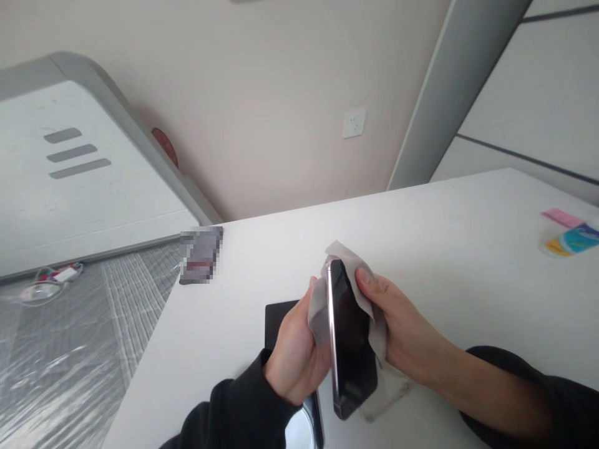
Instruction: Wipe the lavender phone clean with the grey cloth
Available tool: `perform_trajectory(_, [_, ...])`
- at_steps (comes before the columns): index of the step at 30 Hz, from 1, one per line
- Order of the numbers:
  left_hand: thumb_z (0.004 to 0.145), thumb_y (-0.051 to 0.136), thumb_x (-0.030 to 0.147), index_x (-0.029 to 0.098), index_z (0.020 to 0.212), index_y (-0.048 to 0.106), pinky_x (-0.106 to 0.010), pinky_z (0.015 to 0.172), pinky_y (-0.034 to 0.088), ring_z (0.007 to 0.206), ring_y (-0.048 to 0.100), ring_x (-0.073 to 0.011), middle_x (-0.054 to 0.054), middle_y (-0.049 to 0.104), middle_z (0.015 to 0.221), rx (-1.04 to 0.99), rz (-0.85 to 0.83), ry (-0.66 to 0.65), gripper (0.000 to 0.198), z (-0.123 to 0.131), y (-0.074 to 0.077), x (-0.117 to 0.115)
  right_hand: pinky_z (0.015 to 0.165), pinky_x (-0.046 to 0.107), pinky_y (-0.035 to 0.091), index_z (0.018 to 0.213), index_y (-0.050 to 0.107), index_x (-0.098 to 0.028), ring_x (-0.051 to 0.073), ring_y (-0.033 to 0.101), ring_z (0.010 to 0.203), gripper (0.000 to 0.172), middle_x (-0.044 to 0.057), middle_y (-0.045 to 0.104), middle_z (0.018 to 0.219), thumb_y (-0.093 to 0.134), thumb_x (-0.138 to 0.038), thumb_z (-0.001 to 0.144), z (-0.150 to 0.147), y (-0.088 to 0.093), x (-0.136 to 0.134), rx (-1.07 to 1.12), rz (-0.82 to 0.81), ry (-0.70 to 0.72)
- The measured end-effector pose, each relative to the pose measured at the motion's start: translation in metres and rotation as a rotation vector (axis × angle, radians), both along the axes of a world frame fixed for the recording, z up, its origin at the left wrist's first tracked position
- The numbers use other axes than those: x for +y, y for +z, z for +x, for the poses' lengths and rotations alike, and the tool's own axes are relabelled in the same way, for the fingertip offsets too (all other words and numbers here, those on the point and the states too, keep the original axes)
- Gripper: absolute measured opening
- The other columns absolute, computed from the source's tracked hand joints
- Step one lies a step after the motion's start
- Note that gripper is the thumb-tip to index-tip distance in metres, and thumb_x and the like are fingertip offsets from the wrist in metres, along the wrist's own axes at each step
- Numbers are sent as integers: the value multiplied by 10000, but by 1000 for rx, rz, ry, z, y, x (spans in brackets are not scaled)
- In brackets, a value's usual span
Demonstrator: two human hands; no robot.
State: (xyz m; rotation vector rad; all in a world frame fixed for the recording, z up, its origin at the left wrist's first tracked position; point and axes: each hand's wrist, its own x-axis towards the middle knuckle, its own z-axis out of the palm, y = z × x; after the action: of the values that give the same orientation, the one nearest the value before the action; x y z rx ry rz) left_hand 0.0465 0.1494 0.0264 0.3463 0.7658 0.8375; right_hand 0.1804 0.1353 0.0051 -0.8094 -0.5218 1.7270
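Phone [349, 337] is held upright on edge above the white table [444, 249] | left hand [294, 355] is clenched round its back edge, over a black pad [276, 321] | right hand [397, 330] grasps a grey cloth [344, 259] wrapped over the top | cloth should be kept flat under the fingers, pressure kept light, the phone gripped firmly.

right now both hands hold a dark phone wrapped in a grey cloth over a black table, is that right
Not quite: the table is white, not black. The head view shows the left hand and right hand holding the dark phone with the grey cloth around it.
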Motion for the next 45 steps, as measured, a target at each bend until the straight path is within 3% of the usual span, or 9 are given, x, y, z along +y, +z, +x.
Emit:
perform_trajectory(10, [1088, 392, 395, 147, 881, 800, -454, 1077, 570, 1142, 751, -344, -144, 827, 958, -103, -194, -50, 520, -3, 7, 3, 653, 218, 667, 930, 796, -230, 187, 782, 713, 344, 31, 801, 828, 960, -508, 812, 0, 7, -6, 65, -46, 55])
perform_trajectory(15, [1049, 494, 277, 88, 856, 821, -439, 1127, 538, 1154, 747, -342, -163, 823, 889, -60, -178, -57, 424, -2, 5, -1, 586, 275, 674, 1002, 760, -237, 200, 757, 632, 368, 54, 819, 918, 927, -526, 846, 3, 4, -4, 17, -10, 71])
perform_trajectory(22, [1013, 662, 497, 154, 1113, 857, -442, 1202, 487, 1299, 697, -356, -118, 842, 1115, -113, -13, -39, 406, -4, 3, -9, 709, 366, 719, 1435, 538, -332, 284, 812, 990, 643, 33, 794, 1207, 807, -594, 913, 1, -3, 1, -176, 79, -27])
perform_trajectory(26, [1099, 511, 429, 218, 1345, 769, -439, 1232, 458, 1367, 668, -314, -89, 816, 1257, -88, -35, -18, 415, -1, 6, -11, 921, 371, 687, 1369, 570, -302, 273, 756, 1168, 533, 61, 745, 1320, 700, -646, 983, 2, -7, 1, -493, 248, -167])
perform_trajectory(31, [1138, 325, 457, 122, 1289, 785, -449, 1215, 474, 1322, 702, -327, -146, 842, 1124, -2, -211, -86, 589, 3, 16, -8, 1158, 477, 543, 1358, 623, -251, 308, 675, 1279, 553, 115, 709, 1357, 593, -695, 1030, 7, -9, 0, -896, 354, -221])
perform_trajectory(35, [1140, 244, 505, 77, 1243, 790, -464, 1185, 499, 1261, 737, -336, -172, 844, 1048, -60, -300, -91, 701, 2, 20, -3, 1167, 496, 515, 1258, 700, -243, 316, 676, 1243, 513, 102, 733, 1273, 633, -684, 1005, 11, -4, 6, -882, 365, -194])
perform_trajectory(38, [1136, 271, 527, 58, 1207, 794, -462, 1166, 515, 1222, 754, -340, -178, 843, 1026, -78, -337, -51, 706, 1, 19, -1, 1052, 466, 583, 1216, 722, -241, 307, 720, 1141, 515, 86, 763, 1171, 649, -692, 979, 16, -5, 16, -814, 335, -200])
perform_trajectory(41, [1129, 337, 519, 86, 1161, 810, -449, 1143, 533, 1181, 770, -331, -150, 848, 999, -103, -307, -12, 642, -1, 17, 1, 938, 461, 619, 1117, 704, -240, 310, 735, 1054, 472, 93, 766, 1092, 588, -680, 993, 22, -16, 28, -760, 265, -293])
perform_trajectory(45, [1131, 347, 485, 99, 1086, 815, -454, 1102, 564, 1118, 790, -322, -136, 843, 927, -74, -254, 99, 608, -2, 18, 7, 1037, 496, 556, 1146, 650, -258, 309, 673, 1169, 457, 102, 706, 1231, 565, -673, 973, 25, -26, 30, -780, 223, -445])
